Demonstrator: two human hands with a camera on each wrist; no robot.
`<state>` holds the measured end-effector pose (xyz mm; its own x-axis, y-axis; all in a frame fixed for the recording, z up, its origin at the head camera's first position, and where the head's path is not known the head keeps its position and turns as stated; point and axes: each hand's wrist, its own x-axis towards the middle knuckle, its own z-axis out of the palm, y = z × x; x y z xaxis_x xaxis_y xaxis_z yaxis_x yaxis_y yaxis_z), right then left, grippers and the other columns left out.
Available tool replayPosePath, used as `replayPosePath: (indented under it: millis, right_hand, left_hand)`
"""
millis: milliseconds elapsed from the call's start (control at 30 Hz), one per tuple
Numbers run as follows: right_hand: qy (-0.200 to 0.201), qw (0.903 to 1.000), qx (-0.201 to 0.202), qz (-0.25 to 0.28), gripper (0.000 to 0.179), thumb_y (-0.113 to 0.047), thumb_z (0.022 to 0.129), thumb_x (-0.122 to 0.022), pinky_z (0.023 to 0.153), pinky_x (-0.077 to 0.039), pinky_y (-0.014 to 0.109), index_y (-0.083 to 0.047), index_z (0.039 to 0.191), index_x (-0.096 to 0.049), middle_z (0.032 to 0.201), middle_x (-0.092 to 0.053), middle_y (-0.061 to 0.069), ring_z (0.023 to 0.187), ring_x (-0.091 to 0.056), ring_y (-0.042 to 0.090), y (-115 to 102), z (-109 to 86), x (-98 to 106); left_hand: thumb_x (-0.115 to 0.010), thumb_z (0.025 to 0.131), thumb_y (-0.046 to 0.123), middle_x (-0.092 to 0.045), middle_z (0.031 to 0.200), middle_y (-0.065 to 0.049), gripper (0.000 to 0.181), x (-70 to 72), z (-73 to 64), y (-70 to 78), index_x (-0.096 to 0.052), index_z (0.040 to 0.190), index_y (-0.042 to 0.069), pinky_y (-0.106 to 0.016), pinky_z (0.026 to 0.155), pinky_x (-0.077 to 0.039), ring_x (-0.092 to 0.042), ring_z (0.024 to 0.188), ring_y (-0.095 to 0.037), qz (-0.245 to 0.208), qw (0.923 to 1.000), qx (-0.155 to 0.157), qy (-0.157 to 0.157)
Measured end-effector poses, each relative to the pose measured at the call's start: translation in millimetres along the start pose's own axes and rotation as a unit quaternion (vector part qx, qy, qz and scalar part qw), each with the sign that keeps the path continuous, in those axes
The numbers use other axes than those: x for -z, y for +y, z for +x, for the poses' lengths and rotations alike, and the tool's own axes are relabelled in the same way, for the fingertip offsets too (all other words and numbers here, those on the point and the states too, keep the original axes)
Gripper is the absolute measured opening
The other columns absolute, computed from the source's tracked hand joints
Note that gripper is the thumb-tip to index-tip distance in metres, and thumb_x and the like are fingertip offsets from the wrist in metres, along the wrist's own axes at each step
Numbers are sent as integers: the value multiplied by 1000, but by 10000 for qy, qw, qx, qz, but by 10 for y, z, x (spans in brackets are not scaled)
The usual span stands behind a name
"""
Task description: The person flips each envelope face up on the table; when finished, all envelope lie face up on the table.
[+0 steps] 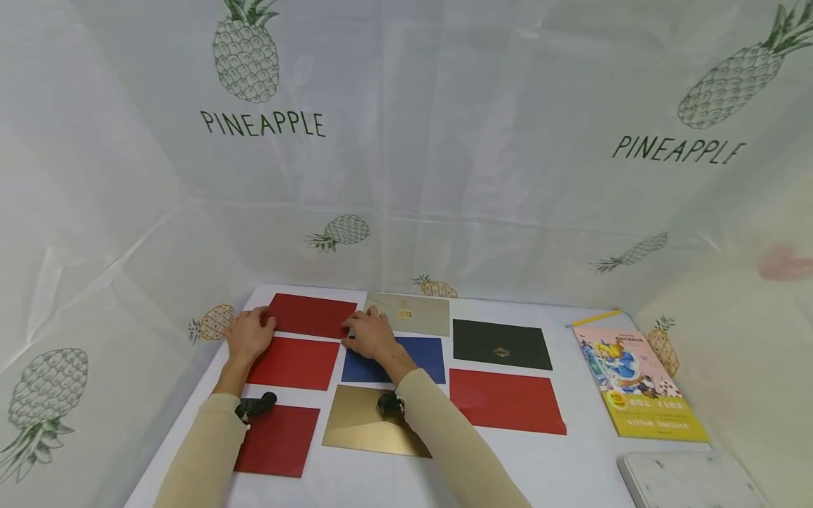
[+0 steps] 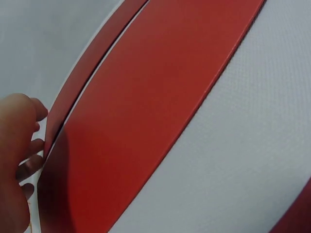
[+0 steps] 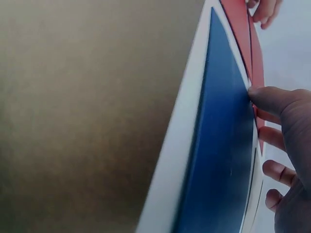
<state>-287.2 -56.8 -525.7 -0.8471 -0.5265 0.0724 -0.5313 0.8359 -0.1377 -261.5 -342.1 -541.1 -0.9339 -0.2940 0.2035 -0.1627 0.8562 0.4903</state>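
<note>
A dark red card [image 1: 312, 315] lies flat at the back left of the white table, between both hands. My left hand [image 1: 249, 333] touches its left end, fingers loosely bent and spread in the left wrist view. At its right end is my right hand [image 1: 371, 334], whose thumb meets the seam beside the blue card [image 3: 223, 111] in the right wrist view while the fingers reach along the red edge. Just in front lies a brighter red card [image 2: 146, 97]. The right hand and wrist hide part of the blue card. Behind that hand rests a beige card [image 1: 427, 315].
Under the forearms lie a gold card [image 1: 362, 423] and another red card [image 1: 282, 443]. To the right are a dark green card [image 1: 502, 339] and a red one [image 1: 508, 400]. A book [image 1: 635, 381], a yellow pencil [image 1: 593, 319] and a pale box [image 1: 692, 481] line the right side.
</note>
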Motion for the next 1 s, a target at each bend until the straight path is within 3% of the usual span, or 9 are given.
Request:
replayPosePath:
  millis: [267,467,567,667,1000]
  right_hand:
    - [50,9997,-25,222,38,-49,95,-65,90,-44,36,-32,129,-69,137,-61,-7,113,-49,17,3,3,-2]
    - [38,9991,-86,405,38,-48,95,-66,91,-45,37,-31,129,-69,134,-62,-6,112,-49,17,1,-2,6]
    - [42,9987,-134,483,38,-47,94,-68,92,-45,37,-31,128,-69,133,-63,-6,112,-50,17,8,-6,3]
    - [60,9984,-160,544,38,-46,93,-69,91,-45,37,-30,128,-69,131,-64,-6,111,-50,17,15,-6,0]
    - [242,9966,-31,784,33,-42,96,-67,95,-45,41,-29,126,-70,128,-66,-7,112,-52,17,44,-6,-52]
  left_hand:
    - [-56,99,22,-59,129,-31,45,17,32,-71,-56,138,-1,-65,93,-35,-55,114,-47,-660,9977,-109,80]
    - [-58,90,4,-52,134,-29,53,117,42,-189,-53,143,1,-50,85,-39,-53,112,-42,-1588,9865,-368,-136]
    - [-59,85,-2,-51,134,-29,57,153,25,-226,-54,142,0,-46,82,-38,-51,110,-41,-1674,9842,-576,-86]
    - [-64,88,-2,-53,133,-29,52,163,1,-232,-56,140,-1,-45,82,-38,-52,107,-40,-1682,9828,-759,72]
    - [-71,92,3,-60,132,-21,46,178,-11,-270,-60,137,5,-32,78,-36,-51,100,-28,-2011,9763,-654,458]
